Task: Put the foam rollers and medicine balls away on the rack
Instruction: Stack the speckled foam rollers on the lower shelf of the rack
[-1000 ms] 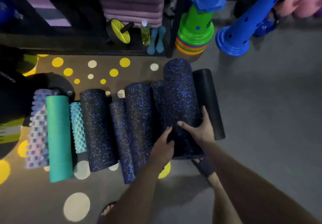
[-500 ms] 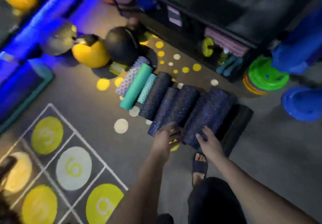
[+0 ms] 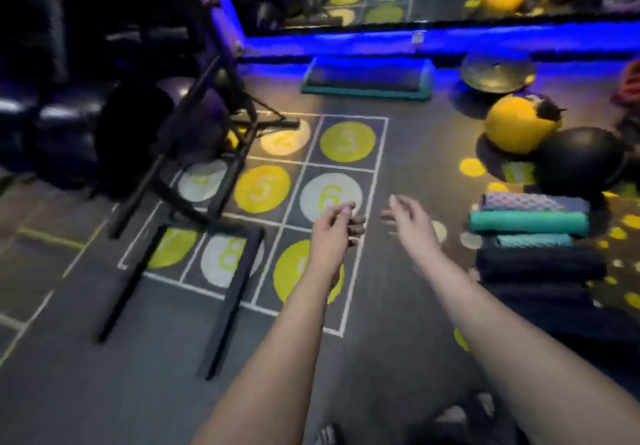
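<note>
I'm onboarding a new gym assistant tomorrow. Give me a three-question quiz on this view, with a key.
1. True or false: the left hand holds a foam roller.
2. Which item lies nearest the right hand? A) smooth teal roller B) yellow medicine ball C) black medicine ball
3. Fill in: the fingertips of the left hand overlap the floor circle numbered ___.

Key: 1 false, both hands are empty and open over the floor; 2 A, it lies in the row of rollers to the right; 3 six.
</note>
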The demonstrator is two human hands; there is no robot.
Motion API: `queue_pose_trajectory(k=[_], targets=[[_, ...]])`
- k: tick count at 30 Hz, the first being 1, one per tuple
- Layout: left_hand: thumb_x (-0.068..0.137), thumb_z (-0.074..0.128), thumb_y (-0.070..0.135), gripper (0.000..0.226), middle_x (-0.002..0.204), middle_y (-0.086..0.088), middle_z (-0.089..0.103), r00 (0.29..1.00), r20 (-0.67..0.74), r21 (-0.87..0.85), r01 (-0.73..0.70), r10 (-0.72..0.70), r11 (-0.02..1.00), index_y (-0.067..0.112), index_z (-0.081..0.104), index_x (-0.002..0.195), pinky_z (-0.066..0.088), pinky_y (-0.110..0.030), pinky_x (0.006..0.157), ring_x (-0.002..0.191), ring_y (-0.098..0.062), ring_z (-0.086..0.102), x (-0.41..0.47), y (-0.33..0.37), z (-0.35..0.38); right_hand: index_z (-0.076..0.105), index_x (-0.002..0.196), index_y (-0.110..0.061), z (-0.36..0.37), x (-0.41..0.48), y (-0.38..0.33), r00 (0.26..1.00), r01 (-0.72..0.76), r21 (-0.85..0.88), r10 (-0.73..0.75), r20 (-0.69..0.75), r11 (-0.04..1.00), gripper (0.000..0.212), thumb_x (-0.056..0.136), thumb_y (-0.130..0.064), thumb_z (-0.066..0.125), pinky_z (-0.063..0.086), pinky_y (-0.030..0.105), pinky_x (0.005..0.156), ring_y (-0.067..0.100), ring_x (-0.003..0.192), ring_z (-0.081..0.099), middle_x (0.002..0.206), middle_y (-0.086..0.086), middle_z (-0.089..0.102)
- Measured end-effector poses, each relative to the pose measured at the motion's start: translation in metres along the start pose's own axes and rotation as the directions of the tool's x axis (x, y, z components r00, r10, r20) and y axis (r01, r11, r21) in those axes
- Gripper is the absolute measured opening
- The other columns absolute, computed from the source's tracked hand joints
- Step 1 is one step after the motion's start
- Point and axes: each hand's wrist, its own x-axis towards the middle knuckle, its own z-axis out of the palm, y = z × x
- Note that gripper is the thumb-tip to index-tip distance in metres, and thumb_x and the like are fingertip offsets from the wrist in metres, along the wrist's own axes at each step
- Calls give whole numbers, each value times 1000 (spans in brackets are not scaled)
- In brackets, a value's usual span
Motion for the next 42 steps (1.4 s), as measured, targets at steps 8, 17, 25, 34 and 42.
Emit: queue_pose_trajectory(k=[8,17,25,34,42], targets=[[100,47,11,23,72,1,67,942,-334,-54,21,-38,998,20,68,97,37,-23,52,62,-13,56,-87,-43,-270,56,122,-19,241,-111,-19,947,35,-60,-13,322,998,27,103,-38,54,56,45,79,17,86,70,115,9,70],[104,49,15,20,86,-7,72,984,-165,37,70,-63,997,12,68,108,44,-22,56,65,-13,61,-60,-32,-246,63,99,-25,215,-107,-2,994,-36,-69,43,104,997,17,100,-40,54,58,44,84,20,81,73,98,3,74],[104,52,20,19,90,-8,73,934,328,226,66,-139,972,11,67,110,46,-29,66,74,-19,65,-6,-16,-54,62,86,-22,17,-67,21,907,-155,11,146,-395,988,31,103,-45,47,54,44,89,31,97,71,96,6,75],[101,58,23,21,92,-13,73,461,848,349,-111,-262,931,8,69,112,49,-31,66,79,-22,65,-115,-43,157,71,97,-18,-142,-227,78,548,-244,137,253,-798,960,43,93,-56,52,54,41,92,27,100,70,100,4,77],[103,52,18,18,87,-8,74,-227,853,348,-422,-469,837,15,70,103,46,-26,64,70,-16,65,-327,-104,140,73,110,-12,-51,-485,151,-104,-164,495,484,-869,853,26,100,-29,56,52,33,92,24,101,71,106,8,77]])
